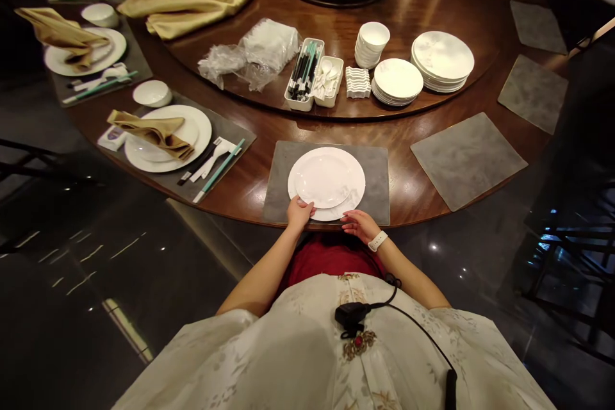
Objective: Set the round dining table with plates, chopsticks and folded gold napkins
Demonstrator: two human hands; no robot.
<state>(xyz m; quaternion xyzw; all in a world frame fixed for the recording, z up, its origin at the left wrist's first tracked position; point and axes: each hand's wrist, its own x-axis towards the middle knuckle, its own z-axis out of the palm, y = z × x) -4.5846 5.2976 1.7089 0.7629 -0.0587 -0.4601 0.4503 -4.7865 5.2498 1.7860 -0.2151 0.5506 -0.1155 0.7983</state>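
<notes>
A large white plate [354, 204] lies on a grey placemat [376, 166] at the table's near edge. On top of it rests a smaller white plate [324, 176], set toward the far left of the large one. My left hand [300, 211] pinches the smaller plate's near-left rim, its fingers curled over the large plate's edge. By the near-right rim of the large plate is my right hand [361, 225], fingers apart and holding nothing; whether its fingertips touch the rim I cannot tell.
On the turntable stand small plates [398, 80], large plates [442, 54], bowls [372, 43], white rests [358, 82], a chopstick box [304, 73], a spoon box [329, 80], plastic-wrapped items [269, 45] and gold cloth [202, 0]. Left is a place setting [202, 125]; right, a bare placemat [468, 160].
</notes>
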